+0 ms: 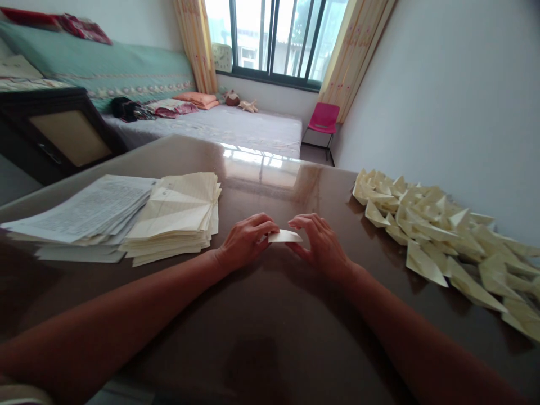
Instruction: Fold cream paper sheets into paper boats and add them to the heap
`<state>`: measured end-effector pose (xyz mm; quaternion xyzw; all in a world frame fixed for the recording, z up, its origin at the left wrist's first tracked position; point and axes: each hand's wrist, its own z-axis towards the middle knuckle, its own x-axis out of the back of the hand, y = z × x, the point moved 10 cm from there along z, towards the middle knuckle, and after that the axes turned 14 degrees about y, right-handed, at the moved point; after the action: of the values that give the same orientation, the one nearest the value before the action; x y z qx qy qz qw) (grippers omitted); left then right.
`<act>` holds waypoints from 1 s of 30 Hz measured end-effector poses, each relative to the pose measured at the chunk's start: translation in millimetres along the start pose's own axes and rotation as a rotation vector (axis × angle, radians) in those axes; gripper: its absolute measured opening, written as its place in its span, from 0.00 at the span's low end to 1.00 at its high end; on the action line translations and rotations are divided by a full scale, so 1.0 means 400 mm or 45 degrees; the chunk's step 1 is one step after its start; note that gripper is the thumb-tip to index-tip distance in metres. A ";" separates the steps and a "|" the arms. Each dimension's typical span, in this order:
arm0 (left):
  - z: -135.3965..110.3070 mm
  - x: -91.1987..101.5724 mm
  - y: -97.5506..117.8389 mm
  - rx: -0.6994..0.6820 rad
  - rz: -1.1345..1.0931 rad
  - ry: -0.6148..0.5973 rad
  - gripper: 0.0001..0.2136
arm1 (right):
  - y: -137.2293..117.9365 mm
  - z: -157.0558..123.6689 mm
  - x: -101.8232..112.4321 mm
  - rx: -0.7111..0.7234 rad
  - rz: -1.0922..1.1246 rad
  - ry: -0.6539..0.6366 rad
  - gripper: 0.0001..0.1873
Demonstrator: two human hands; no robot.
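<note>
A small folded piece of cream paper (pixel 285 236) lies on the glossy brown table (pixel 270 315) between my two hands. My left hand (pixel 246 241) pinches its left end with curled fingers. My right hand (pixel 319 242) presses on its right end, fingers bent over it. Most of the paper is hidden under my fingers.
A stack of creased cream sheets (pixel 177 216) and a pile of printed pages (pixel 86 211) lie at the left. Several folded paper shapes (pixel 439 236) are heaped along the wall at the right. Beyond the table are a bed (pixel 236 126), a pink chair (pixel 323 121) and a window.
</note>
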<state>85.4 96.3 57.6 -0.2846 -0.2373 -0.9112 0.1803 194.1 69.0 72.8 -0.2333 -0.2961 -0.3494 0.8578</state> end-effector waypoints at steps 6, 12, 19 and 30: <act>-0.005 -0.022 0.014 -0.094 0.138 -0.146 0.10 | 0.003 -0.022 -0.037 0.170 -0.191 -0.215 0.11; -0.026 -0.050 0.037 -0.250 0.179 -0.273 0.10 | 0.007 -0.035 -0.066 0.189 -0.408 -0.453 0.09; -0.030 -0.064 0.021 -0.144 -0.004 -0.334 0.12 | 0.040 -0.036 -0.058 0.071 -0.147 -0.540 0.11; -0.019 -0.089 -0.089 0.409 0.027 -0.288 0.12 | 0.149 -0.071 -0.103 -0.546 0.029 -0.448 0.07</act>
<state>93.0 128.4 19.0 -0.3550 -0.3953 -0.8219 0.2051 224.1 109.4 13.5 -0.4701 -0.3570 -0.3485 0.7281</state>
